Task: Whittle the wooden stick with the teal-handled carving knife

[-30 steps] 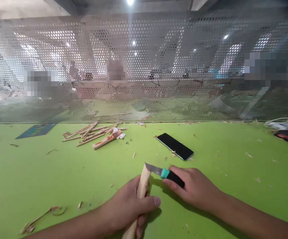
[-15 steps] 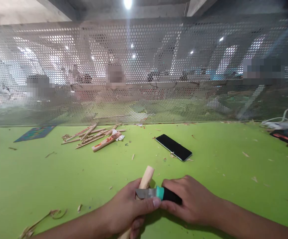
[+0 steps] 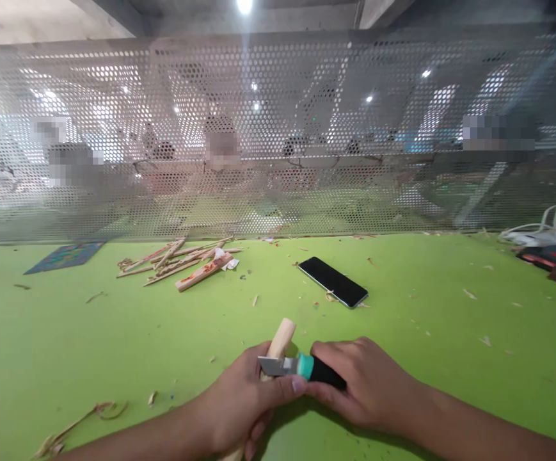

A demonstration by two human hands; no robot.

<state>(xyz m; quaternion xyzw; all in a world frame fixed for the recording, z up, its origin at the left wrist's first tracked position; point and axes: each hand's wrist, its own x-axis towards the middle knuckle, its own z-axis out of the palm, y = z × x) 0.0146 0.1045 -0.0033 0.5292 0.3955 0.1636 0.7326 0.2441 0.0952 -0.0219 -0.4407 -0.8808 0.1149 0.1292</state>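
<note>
My left hand [image 3: 246, 400] is closed around a pale wooden stick [image 3: 282, 336], which slants up and away from me. Its far end sticks out above my fingers and its near end shows below them. In my right hand [image 3: 361, 384] is a carving knife [image 3: 306, 367] with a black and teal handle. The short steel blade lies across the stick, pointing left, just above my left thumb. My left thumb reaches to the base of the blade near the teal collar. Part of the handle is hidden inside my right fingers.
A black phone [image 3: 334, 282] lies beyond my hands on the green table [image 3: 426, 333]. Thin wooden sticks [image 3: 172, 261] and a red-stained wood piece [image 3: 204, 272] are heaped back left. Shavings are scattered about. A perforated screen [image 3: 278, 192] borders the far edge; white cables [image 3: 537, 230] lie right.
The blade has tilted slightly and sits a little higher across the stick. Both hands keep their hold, and the whole view has shifted slightly.
</note>
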